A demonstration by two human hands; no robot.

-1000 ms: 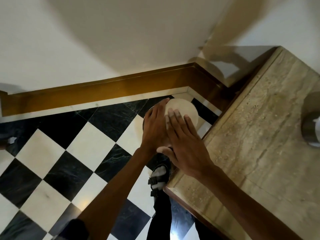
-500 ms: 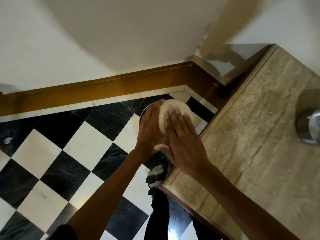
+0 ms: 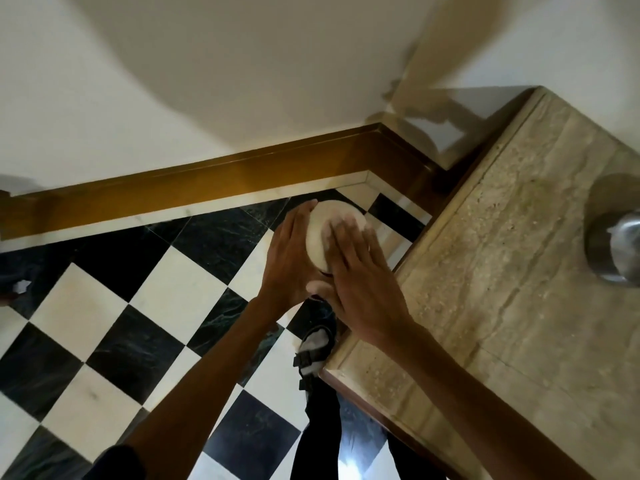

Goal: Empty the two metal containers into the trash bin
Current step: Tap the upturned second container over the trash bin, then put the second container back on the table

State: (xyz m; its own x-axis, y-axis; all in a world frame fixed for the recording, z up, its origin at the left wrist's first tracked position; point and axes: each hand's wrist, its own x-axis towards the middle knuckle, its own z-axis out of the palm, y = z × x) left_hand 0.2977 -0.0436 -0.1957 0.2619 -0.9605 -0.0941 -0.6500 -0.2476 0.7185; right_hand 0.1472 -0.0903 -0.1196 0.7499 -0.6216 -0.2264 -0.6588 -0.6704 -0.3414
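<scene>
Over the checkered floor I hold a round container (image 3: 323, 225) turned over, so its pale flat base faces me. My left hand (image 3: 287, 258) wraps around its left side. My right hand (image 3: 360, 282) lies flat on the base with the fingers spread and the fingertips blurred. The container's body and anything below it are hidden by my hands, and no trash bin shows. A second metal container (image 3: 618, 252) stands upright on the marble counter (image 3: 502, 271) at the right edge of view.
The counter's corner (image 3: 332, 367) juts out just below my right wrist. My sandalled foot (image 3: 313, 344) stands beside it. A brown skirting board (image 3: 207, 181) runs along the white wall, and a small white scrap (image 3: 21, 285) lies on the floor at far left.
Both hands stay on the upturned container in nearly the same spot. My right fingers have shifted a little across the base and now look blurred.
</scene>
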